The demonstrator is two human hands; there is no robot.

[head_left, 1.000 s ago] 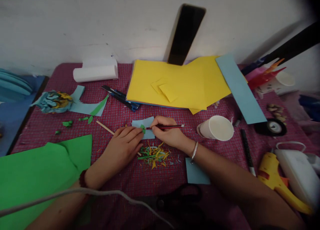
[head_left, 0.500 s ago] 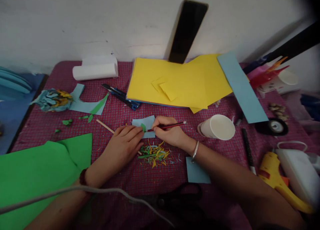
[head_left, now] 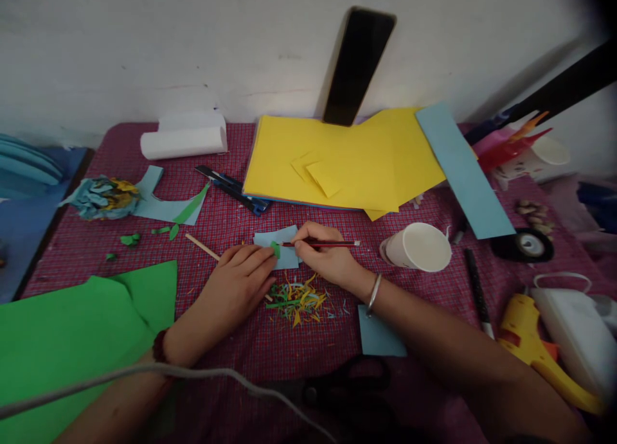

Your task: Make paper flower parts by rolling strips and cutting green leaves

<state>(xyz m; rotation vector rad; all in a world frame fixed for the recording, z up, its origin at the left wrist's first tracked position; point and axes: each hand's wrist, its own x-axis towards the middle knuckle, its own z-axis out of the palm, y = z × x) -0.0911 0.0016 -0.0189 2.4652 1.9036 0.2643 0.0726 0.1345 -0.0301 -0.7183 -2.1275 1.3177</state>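
Note:
My right hand [head_left: 324, 257] is closed round a red pencil [head_left: 332, 243], whose tip meets a small green paper shape [head_left: 275, 248] lying on a light blue paper piece [head_left: 285, 239]. Fingers of my left hand [head_left: 237, 282] lie flat and press the green shape down on the blue piece. A heap of coloured paper shreds [head_left: 296, 299] sits just below both hands on the red checked cloth [head_left: 231, 225]. A thin wooden stick [head_left: 202, 245] runs under my left hand.
Yellow sheets [head_left: 337, 161] and a blue strip [head_left: 463, 171] lie at the back, green sheets [head_left: 72, 331] at front left. A paper cup [head_left: 418, 247], marker [head_left: 477, 290], tape roll [head_left: 525, 245] and yellow glue gun [head_left: 535, 351] stand right. Black scissors [head_left: 337, 383] lie near me. A phone [head_left: 357, 65] leans on the wall.
The pencil's free end tilted up slightly and came level again; its tip shifted a little along the green shape. My left hand has stayed in place.

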